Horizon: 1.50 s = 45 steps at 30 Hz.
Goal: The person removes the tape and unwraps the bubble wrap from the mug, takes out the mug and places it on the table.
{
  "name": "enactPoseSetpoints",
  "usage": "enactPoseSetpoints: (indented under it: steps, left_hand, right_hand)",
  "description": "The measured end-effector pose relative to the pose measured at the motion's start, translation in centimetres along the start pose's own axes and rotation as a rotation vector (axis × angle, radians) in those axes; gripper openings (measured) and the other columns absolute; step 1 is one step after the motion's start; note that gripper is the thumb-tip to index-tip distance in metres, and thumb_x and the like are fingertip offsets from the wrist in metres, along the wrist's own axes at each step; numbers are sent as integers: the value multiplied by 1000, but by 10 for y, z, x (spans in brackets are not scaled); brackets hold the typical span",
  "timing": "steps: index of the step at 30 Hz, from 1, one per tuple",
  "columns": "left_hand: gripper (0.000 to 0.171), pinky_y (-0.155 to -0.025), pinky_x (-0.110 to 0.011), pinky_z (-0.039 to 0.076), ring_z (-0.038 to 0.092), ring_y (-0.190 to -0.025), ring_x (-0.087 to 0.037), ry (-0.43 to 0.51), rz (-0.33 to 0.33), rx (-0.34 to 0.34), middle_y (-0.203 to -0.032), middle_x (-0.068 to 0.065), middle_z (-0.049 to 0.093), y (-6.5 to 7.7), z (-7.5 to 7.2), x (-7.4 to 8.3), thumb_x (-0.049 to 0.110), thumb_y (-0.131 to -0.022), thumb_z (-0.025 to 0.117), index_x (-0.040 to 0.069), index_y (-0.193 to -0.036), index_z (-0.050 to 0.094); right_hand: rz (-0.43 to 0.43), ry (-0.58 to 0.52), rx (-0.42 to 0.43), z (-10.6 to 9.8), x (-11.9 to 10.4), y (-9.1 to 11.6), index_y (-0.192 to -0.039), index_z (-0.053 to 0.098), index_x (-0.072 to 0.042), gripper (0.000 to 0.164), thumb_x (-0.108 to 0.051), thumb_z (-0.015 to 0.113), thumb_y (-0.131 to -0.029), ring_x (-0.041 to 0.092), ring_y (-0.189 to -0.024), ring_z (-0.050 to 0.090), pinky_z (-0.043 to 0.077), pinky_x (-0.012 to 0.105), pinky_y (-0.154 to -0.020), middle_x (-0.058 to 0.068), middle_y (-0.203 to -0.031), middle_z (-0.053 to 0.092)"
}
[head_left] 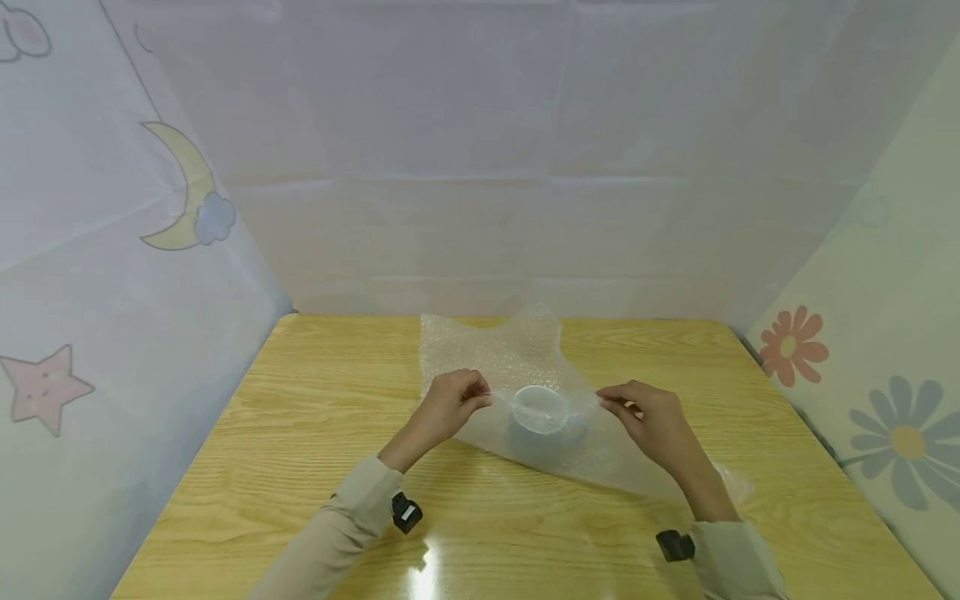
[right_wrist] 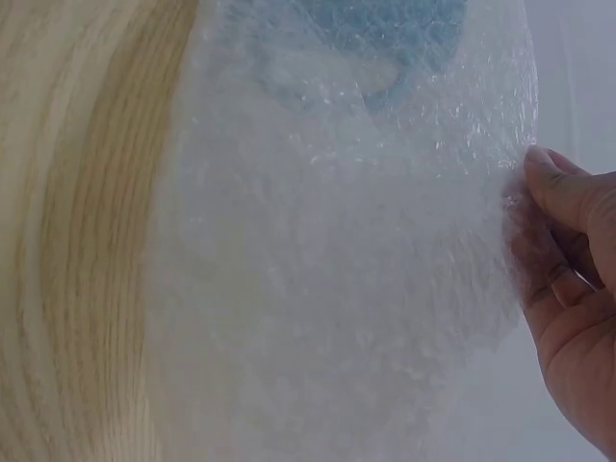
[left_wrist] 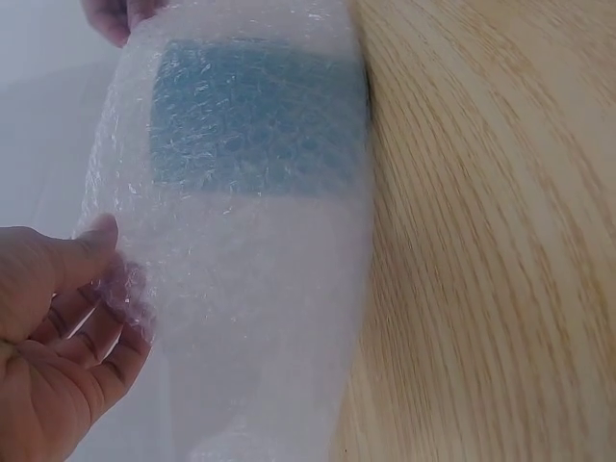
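Note:
A light blue mug with a pale round rim stands upright on the table, behind a raised sheet of bubble wrap. Through the plastic its blue side shows blurred in the left wrist view, and its handle in the right wrist view. My left hand pinches the sheet's upper edge left of the mug, thumb against fingers. On the other side, my right hand pinches the same edge between thumb and fingertips. The wrap hangs between both hands across the mug's near side, and more of it lies behind.
The wooden table ends at a pale cloth wall at the back. Printed cloth walls stand at left and right. One end of the bubble wrap trails right, under my right forearm.

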<state>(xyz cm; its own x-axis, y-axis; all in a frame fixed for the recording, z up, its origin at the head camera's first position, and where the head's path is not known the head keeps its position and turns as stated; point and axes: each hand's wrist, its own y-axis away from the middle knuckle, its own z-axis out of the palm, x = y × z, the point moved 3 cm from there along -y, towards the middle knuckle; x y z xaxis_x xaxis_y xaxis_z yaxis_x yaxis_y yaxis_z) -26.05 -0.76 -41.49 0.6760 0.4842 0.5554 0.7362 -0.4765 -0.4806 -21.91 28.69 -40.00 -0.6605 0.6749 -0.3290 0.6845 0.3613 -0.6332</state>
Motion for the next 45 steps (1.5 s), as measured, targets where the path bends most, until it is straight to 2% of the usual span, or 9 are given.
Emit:
enactPoseSetpoints:
  steps: [5,18,22,24,27,32,38,42,45]
  left_hand:
    - [9,-61,-23,51,58,-67,-10,2,9,3,-79,0,63,5,-4,1,5,-84,74,7,-85,65]
    - [10,-59,-21,51,57,-66,-7,45,16,-34,-79,2,62,13,-8,1,4,-85,73,8,-86,65]
    - [5,-62,-22,52,59,-69,-6,94,-23,-60,-81,4,64,15,-6,-2,8,-89,71,8,-90,66]
    - [4,-64,-23,53,60,-71,-6,127,-54,-77,-82,5,65,17,-7,-3,12,-92,69,8,-93,67]
    - [11,-65,-25,54,61,-72,-8,176,-102,-93,-84,4,67,19,-8,-4,18,-95,65,8,-96,69]
    - [23,-64,-27,54,63,-74,-11,237,-182,-87,-85,0,69,21,-9,-7,24,-101,56,8,-97,72]
    - [24,-65,-28,54,63,-73,-12,242,-237,-125,-84,4,68,23,-9,-10,25,-101,55,8,-98,72]
    - [24,-65,-27,54,64,-73,-11,270,-290,-183,-84,4,68,26,-9,-13,25,-100,57,7,-101,73]
    - [24,-62,-28,54,63,-70,-11,298,-332,-235,-83,4,68,28,-10,-15,26,-99,59,7,-102,73]
  right_hand:
    - [-13,-23,20,-3,-1,3,-94,74,-2,26,13,77,-73,12,-69,66,48,8,-66,4,-85,71]
    - [-11,-34,61,-13,-4,13,-95,74,-4,30,14,78,-71,15,-73,68,50,10,-67,1,-88,72]
    - [-4,-99,27,-15,-5,14,-98,73,-4,28,12,77,-74,12,-74,67,52,13,-68,1,-90,72]
    - [28,-154,-2,-16,-5,14,-101,73,-5,26,9,74,-79,11,-76,67,53,15,-68,2,-93,72]
    - [96,-222,-26,-19,-4,15,-107,73,-5,24,6,67,-87,12,-78,67,53,17,-67,2,-95,72]
    - [141,-220,-39,-20,1,16,-118,67,-3,29,8,58,-93,13,-68,66,51,18,-57,3,-87,71]
    - [230,-224,-90,-21,6,19,-120,67,-5,29,0,66,-91,9,-60,62,49,23,-50,-1,-85,70]
    - [270,-262,-147,-21,9,23,-119,68,-7,29,-6,69,-90,12,-67,65,54,26,-56,-1,-89,71]
    - [289,-316,-208,-23,10,27,-122,66,-7,32,-9,69,-91,13,-79,67,56,27,-64,5,-100,71]
